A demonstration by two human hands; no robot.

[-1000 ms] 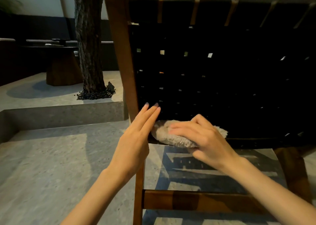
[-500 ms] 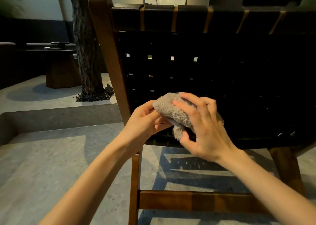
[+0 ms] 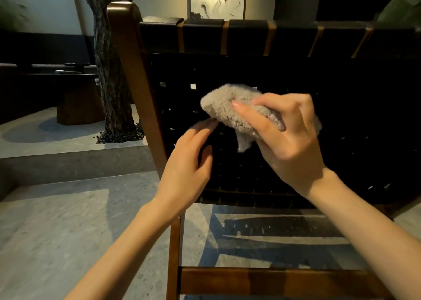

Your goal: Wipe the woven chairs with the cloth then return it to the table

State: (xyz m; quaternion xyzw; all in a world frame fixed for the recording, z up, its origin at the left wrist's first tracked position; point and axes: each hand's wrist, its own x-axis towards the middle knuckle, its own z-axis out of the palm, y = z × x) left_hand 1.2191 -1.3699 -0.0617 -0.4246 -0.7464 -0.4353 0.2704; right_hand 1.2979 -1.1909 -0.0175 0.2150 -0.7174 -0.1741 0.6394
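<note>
A woven chair (image 3: 341, 108) with black straps and a brown wooden frame fills the view, seen from behind its backrest. A fluffy beige cloth (image 3: 230, 108) is bunched up in front of the backrest's left half. My right hand (image 3: 289, 138) grips the cloth from the right, fingers curled over its top and thumb under it. My left hand (image 3: 189, 163) is just below and left of the cloth, its fingertips touching the cloth's lower left edge, fingers relaxed and holding nothing.
A tree trunk (image 3: 111, 71) rises from a raised stone platform (image 3: 68, 154) to the left. A dark low table (image 3: 75, 94) stands behind it on the platform. Grey stone floor (image 3: 57, 231) lies left of the chair. The chair's lower wooden crossbar (image 3: 273, 281) is near the bottom.
The right hand has lifted the cloth from the backrest's bottom edge up to its middle. The left hand let go of the cloth and dropped slightly below it.
</note>
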